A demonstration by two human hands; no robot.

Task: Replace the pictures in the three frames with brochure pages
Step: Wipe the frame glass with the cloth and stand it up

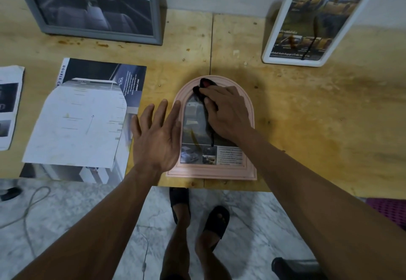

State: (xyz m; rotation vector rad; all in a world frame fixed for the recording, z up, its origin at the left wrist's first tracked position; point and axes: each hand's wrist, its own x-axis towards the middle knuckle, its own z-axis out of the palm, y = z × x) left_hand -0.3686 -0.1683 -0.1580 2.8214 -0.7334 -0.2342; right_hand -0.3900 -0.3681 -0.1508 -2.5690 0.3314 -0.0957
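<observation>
A pink arched frame [249, 165] lies flat at the table's front edge with a brochure page behind its glass. My right hand [228, 115] presses a dark cloth [205, 95] onto the glass near the arch. My left hand [157, 137] rests with spread fingers against the frame's left side, holding nothing. A grey frame [157, 16] with a car-interior picture leans on the wall at back left. A white frame [272, 44] with a brochure page leans at back right. The open brochure [87, 115] lies left of my left hand.
A loose brochure page [11, 104] lies at the far left edge of the wooden table [307, 115]. Below the table are a marble floor, a cable [28, 209], my feet in dark sandals and a dark object [292, 266] at lower right.
</observation>
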